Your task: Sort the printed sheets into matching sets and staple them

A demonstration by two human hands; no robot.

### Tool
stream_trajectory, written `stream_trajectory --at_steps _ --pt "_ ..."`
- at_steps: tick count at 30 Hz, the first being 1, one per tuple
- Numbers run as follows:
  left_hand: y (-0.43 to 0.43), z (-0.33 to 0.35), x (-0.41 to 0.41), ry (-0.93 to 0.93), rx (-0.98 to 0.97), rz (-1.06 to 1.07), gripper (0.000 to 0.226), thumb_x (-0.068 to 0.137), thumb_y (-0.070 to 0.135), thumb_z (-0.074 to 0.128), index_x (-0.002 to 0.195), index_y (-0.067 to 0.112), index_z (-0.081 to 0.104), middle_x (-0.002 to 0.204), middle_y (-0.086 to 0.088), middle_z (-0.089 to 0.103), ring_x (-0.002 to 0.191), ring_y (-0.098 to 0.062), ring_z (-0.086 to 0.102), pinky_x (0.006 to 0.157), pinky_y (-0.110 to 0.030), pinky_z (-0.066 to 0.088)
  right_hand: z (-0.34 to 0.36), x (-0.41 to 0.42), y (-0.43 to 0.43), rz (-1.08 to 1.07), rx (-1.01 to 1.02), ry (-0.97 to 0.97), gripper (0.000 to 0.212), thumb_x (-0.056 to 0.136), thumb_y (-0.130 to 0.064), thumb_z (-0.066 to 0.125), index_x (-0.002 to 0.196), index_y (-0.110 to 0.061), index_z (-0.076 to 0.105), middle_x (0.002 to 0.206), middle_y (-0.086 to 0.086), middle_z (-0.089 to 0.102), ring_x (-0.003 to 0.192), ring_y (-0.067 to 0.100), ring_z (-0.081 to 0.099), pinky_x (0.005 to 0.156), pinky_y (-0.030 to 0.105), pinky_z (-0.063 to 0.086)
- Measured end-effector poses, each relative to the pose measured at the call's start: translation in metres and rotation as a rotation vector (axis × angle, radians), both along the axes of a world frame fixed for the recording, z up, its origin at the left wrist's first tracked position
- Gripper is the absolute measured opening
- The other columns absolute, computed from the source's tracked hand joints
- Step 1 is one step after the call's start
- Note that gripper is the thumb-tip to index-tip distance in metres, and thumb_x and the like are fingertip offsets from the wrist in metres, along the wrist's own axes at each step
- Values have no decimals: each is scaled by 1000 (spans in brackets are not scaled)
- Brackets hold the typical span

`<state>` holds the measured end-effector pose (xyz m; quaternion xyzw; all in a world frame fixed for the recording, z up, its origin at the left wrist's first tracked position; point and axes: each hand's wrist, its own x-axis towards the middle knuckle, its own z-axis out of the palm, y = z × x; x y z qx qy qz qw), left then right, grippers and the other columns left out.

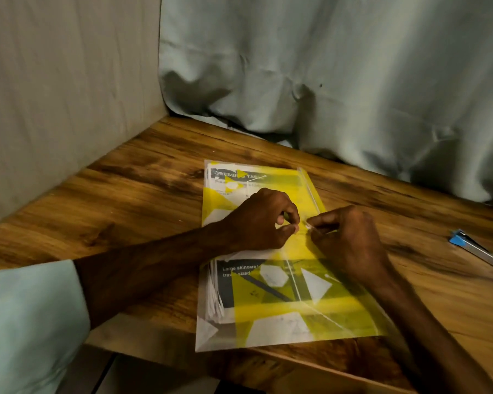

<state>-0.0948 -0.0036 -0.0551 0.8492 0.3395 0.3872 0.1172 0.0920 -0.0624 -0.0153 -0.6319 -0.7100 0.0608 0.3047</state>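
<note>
The printed sheets (pixel 241 273) lie stacked inside a yellow-patterned plastic pouch (pixel 310 308) at the near edge of the wooden table (pixel 125 194). The left hand (pixel 262 220) and the right hand (pixel 350 237) each pinch its zip edge, fingertips nearly meeting, probably to pull it open. A strip of staples (pixel 478 248) waits well apart on the right

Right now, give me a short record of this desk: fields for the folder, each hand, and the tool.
folder: yellow see-through zip folder, flat on wooden table, printed sheets inside
left hand: pinches folder's zip edge
right hand: pinches beside it
tool: likely a stapler, blue and metal, lying right of folder, untouched
</note>
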Motion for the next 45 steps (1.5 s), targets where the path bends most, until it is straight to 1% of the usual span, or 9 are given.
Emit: stream_trajectory --at_steps 8,13,18,24,26,29,36,40,45 --pt "1 -1 0 -4 1 6 8 82 29 77 85 23 79 87 9 72 65 -2 56 61 -14 36 7 12 8 92 -140 46 23 84 -3 76 100 -18 82 91 -5 78 61 -18 59 58 4 42" --pt "4 -5 0 -16 13 10 9 82 32 76 85 24 78 86 10 70 66 -1 56 60 -12 33 1 8 5 67 -135 -7 28 81 -6 71 104 -19 81 101 -8 73 90 -1 65 89 28 56" --pt "4 -7 -1 -20 25 13 8 80 30 78 84 23 78 84 9 69 63 -1 55 60 -12 32 -2 -4 -5 67 -74 -167 41 65 -28 58 99 -15 77 100 -5 64 99 13 60 83 20 44" --pt "-3 -3 -5 12 53 -6 4 82 22 78 84 20 76 81 10 66 62 0 53 60 -4 29 0 7 -4 134 -171 -59 44 66 -32 58 104 -18 78 105 -4 63 106 15 62 93 27 50" --pt "-5 1 -5 68 61 -16 6 85 25 75 89 21 77 88 10 68 69 -2 57 63 -6 33 5 12 -8 185 -249 -29 24 86 -30 71 104 -15 80 104 9 66 99 22 64 88 30 50" --pt "-6 3 -9 138 70 -26 13 92 31 70 98 22 77 101 10 70 88 -2 61 76 -10 42 3 24 -11 234 -198 65 26 102 -34 59 107 -18 79 110 12 68 106 26 63 96 38 48" --pt "-6 14 -28 300 155 -95 25 100 43 61 108 24 75 115 12 68 112 -5 58 98 -27 46 -15 25 -11 281 -176 -163 50 96 -47 53 141 -26 60 154 6 48 145 20 39 122 39 27" --pt "0 20 -66 439 274 -45 29 105 44 53 116 26 72 123 9 65 120 -10 54 101 -29 43 -13 -7 -9 261 -193 -293 62 97 -68 42 150 -37 46 158 3 38 148 23 27 120 49 25" --pt "14 15 -129 569 278 168 42 105 52 38 130 28 63 132 3 61 123 -19 54 98 -40 49 -15 -71 -12 286 -187 -370 64 102 -64 29 157 -30 31 161 10 24 149 29 14 117 54 16"
